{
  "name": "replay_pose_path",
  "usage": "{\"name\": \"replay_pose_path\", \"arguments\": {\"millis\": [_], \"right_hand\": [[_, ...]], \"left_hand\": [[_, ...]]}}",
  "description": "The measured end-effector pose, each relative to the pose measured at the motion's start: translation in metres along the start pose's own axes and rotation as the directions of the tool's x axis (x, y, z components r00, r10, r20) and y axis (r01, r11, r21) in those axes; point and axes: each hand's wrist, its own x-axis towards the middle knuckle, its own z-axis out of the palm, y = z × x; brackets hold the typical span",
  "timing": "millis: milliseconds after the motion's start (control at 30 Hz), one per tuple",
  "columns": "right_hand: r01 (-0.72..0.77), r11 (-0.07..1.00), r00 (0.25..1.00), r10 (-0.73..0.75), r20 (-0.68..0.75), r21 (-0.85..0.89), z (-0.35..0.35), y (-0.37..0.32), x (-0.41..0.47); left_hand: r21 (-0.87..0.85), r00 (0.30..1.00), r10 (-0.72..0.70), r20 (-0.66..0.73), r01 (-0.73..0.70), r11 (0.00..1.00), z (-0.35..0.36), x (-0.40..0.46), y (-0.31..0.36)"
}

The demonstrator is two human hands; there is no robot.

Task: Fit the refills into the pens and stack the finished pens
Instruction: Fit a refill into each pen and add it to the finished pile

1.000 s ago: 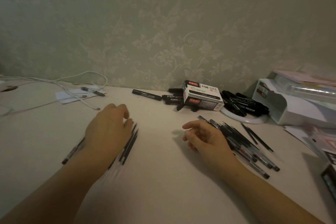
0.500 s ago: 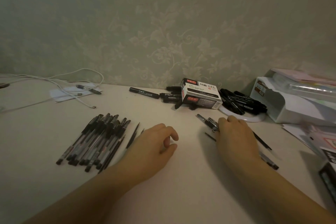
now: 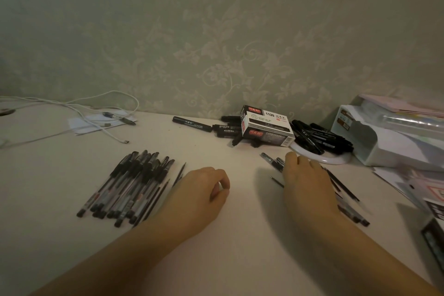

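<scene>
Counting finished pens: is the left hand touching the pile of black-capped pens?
No, the left hand rests on the table beside the pile of black-capped pens.

Two hands — left hand (image 3: 200,193), right hand (image 3: 306,184); one marker box (image 3: 266,128); one lone marker (image 3: 192,124).

Right hand (image 3: 306,185) flat over loose pens (image 3: 346,188); capped stack (image 3: 129,187) left.

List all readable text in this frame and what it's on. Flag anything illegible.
"1120": top face of the marker box, printed black on white.
Characters right of that number: too blurred to read.
Red logo patches on the box: illegible.
Small print on the box's front face: too small.
Loose black marker: light print along the barrel, unreadable.
Capped pens in the stack: barrel markings blurred.
</scene>
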Motion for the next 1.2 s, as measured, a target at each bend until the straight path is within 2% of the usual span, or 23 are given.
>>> {"name": "replay_pose_path", "arguments": {"millis": [100, 167, 233, 300, 400, 467, 667, 767, 833, 1200], "right_hand": [[0.075, 0.993, 0.99, -0.063, -0.128, 0.096, -0.003, -0.006, 0.003], [0.152, 0.927, 0.976, -0.085, -0.201, 0.343, -0.003, -0.01, 0.003], [0.136, 0.705, 0.988, -0.043, -0.15, 0.696, -0.002, -0.014, 0.002], [0.0, 0.407, 1.0, -0.026, 0.012, 0.913, 0.001, -0.018, 0.001], [-0.199, 0.142, 0.973, -0.085, 0.213, 0.97, 0.01, -0.02, -0.002], [-0.241, 0.051, 0.963, -0.11, 0.245, 0.969, 0.017, -0.022, -0.004], [-0.214, -0.029, 0.957, -0.209, 0.203, 0.976, 0.022, -0.024, -0.008], [-0.159, 0.103, 0.941, -0.285, 0.182, 0.982, 0.023, -0.024, -0.009], [-0.122, 0.139, 0.935, -0.316, 0.161, 0.983, 0.022, -0.025, -0.01], [-0.17, -0.028, 0.944, -0.292, 0.155, 0.985, 0.02, -0.025, -0.008]], "left_hand": [[-0.013, 1.0, 0.005, 0.007, -0.005, 1.0, 0.0, 0.0, 0.0], [-0.068, 0.999, 0.008, 0.031, -0.006, 0.998, 0.0, -0.001, 0.002], [-0.162, 0.999, 0.001, 0.036, 0.004, 0.987, 0.0, -0.001, 0.006], [-0.276, 0.999, -0.026, 0.045, 0.037, 0.96, -0.001, -0.001, 0.012], [-0.34, 0.995, -0.054, 0.083, 0.079, 0.937, -0.001, -0.001, 0.016], [-0.337, 0.993, -0.077, 0.086, 0.102, 0.936, -0.001, -0.002, 0.016], [-0.218, 0.995, -0.04, 0.093, 0.06, 0.974, 0.0, -0.001, 0.013], [-0.057, 0.993, 0.004, 0.117, 0.002, 0.998, 0.001, -0.001, 0.011], [-0.035, 0.989, 0.021, 0.147, -0.016, 0.999, 0.0, -0.001, 0.009], [-0.064, 0.991, 0.067, 0.119, -0.06, 0.996, 0.0, 0.006, -0.002]]}}
